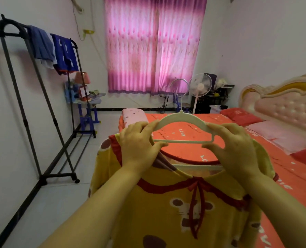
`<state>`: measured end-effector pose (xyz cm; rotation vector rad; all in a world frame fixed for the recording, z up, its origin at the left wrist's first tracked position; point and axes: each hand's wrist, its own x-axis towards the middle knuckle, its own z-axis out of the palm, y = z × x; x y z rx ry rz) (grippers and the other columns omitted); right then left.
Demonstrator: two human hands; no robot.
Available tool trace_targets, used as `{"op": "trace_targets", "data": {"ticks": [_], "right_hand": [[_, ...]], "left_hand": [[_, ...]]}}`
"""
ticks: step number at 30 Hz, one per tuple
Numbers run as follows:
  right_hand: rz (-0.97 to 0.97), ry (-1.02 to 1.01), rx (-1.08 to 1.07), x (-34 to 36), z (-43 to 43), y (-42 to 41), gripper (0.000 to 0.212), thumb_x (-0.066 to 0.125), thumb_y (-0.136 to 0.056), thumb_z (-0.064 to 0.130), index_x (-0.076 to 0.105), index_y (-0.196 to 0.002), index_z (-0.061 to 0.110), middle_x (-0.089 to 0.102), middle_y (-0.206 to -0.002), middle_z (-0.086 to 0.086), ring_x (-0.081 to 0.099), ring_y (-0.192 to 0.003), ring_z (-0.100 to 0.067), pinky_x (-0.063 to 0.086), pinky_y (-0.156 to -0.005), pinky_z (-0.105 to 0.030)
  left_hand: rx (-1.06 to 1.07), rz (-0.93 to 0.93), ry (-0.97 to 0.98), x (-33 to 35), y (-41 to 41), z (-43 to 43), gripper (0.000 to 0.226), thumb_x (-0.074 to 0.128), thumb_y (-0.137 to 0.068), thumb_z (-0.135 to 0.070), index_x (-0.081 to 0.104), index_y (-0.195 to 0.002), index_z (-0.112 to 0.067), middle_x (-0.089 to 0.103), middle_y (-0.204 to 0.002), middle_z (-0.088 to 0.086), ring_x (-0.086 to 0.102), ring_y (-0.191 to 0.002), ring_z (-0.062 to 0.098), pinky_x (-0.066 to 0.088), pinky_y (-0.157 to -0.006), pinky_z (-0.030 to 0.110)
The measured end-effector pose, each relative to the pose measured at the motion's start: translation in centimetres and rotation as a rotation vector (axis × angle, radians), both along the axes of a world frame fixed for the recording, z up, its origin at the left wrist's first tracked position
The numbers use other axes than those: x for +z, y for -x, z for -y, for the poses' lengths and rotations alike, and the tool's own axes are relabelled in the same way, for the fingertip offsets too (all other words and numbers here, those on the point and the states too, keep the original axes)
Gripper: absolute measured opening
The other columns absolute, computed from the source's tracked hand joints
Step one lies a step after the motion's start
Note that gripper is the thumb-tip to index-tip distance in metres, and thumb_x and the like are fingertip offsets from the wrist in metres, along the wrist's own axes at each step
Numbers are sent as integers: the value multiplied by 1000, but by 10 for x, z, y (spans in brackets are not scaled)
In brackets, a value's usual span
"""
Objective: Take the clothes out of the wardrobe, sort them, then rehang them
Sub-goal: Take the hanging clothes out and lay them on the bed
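Left hand (139, 145) and right hand (234, 149) round opposite ends of white hanger (181, 116), crosswise, hook upward

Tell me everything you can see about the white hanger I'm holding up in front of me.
The white hanger is pale, plastic-looking, with curved shoulders, a straight lower bar and a thin hook rising from its top. It is held upright, facing the camera, just above the neckline of the yellow top, with the bed behind. The left hand grips its left end and the right hand pinches its right end.
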<state>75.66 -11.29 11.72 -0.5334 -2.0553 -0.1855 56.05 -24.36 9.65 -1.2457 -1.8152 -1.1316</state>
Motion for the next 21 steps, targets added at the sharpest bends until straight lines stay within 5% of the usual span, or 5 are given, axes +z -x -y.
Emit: {"op": "trace_targets", "data": {"ticks": [10,21], "right_hand": [[64,87,91,-65,-174,115,52,86,-60,22,69,-108,12,63,-88,-10,58,-79,-33,46,-68,-43],[139,243,147,-170,-325,222,51,89,-55,20,71,-103,12,64,-85,-10,61,-76,-34,46,-63,-40]], "left_hand": [[70,164,152,-63,97,-156,60,81,-65,-40,64,-118,-19,63,-100,0,56,-96,23,33,-89,35],[207,228,363,-148,188,-296,59,85,-58,-36,67,-112,-21,63,-94,-1,58,-88,25,42,-81,43]]}}
